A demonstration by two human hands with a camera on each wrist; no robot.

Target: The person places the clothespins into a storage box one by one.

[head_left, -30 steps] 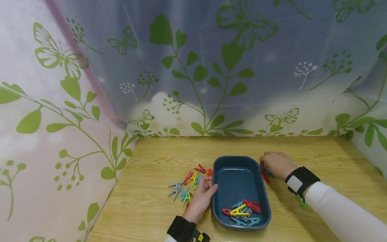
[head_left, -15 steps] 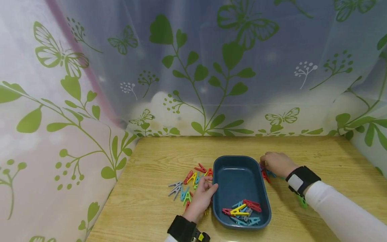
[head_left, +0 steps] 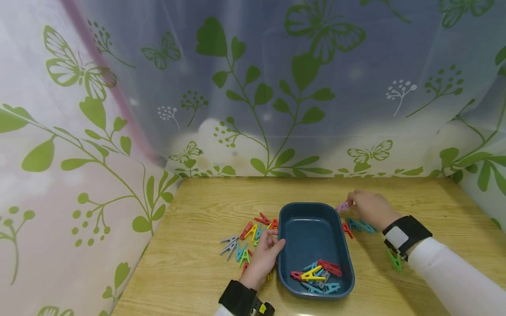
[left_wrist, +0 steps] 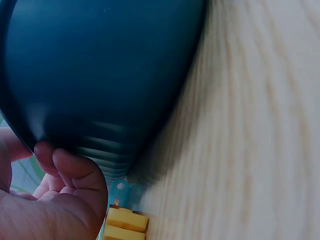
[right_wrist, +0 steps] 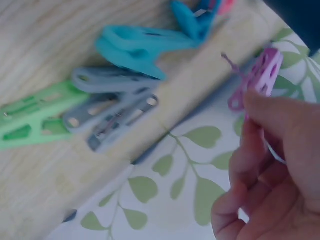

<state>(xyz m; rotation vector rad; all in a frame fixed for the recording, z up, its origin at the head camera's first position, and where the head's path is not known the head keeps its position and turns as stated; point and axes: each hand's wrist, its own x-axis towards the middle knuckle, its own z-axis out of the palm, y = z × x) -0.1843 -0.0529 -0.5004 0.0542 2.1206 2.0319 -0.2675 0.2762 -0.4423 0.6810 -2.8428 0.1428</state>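
Note:
My right hand (head_left: 371,208) pinches a purple clothespin (head_left: 341,205) between thumb and finger, close to the far right corner of the dark blue plastic tray (head_left: 310,237). In the right wrist view the purple clothespin (right_wrist: 265,72) sticks out from the fingertips. At the tray's left side, my left hand (head_left: 262,259) holds the rim, thumb at the top edge and fingers curled against the outer wall. Several clothespins (head_left: 314,275), red, yellow, blue and grey, lie in the tray's near end.
Left of the tray is a loose pile of mixed clothespins (head_left: 240,251). To its right lie a red clothespin (head_left: 348,230), blue ones (head_left: 360,225) and a green one (head_left: 394,260). Grey clothespins (right_wrist: 112,97) show in the right wrist view. A leaf-patterned curtain (head_left: 253,109) rises behind the table (head_left: 189,263).
My right hand has lifted away from the clothespins beside the tray, moving slightly back and right, with the purple clothespin now showing in its fingers. The left hand and tray stay in place.

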